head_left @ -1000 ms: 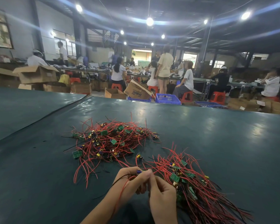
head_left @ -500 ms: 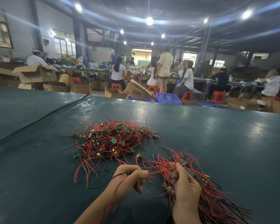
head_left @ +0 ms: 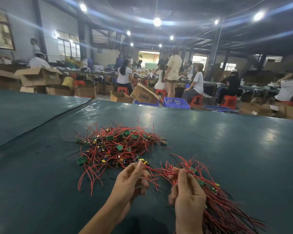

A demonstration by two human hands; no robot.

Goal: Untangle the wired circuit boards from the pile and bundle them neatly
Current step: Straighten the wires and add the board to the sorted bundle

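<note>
Lifted since the earlier frame, my left grip (head_left: 130, 181) pinches one thin red wire (head_left: 159, 171) at the near edge of the tangled pile (head_left: 118, 146) of small green boards (head_left: 109, 137). The wire stretches rightward, nearly level, to my right grip (head_left: 188, 193), which clutches the bundle (head_left: 227, 217); its glossy strands fan toward the near right over the smooth teal counter (head_left: 243, 141).

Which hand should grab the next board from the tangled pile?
Left, likely. The left hand sits beside the tangled pile, pinching a red wire; the right hand grips the bundle, farther from it.
</note>
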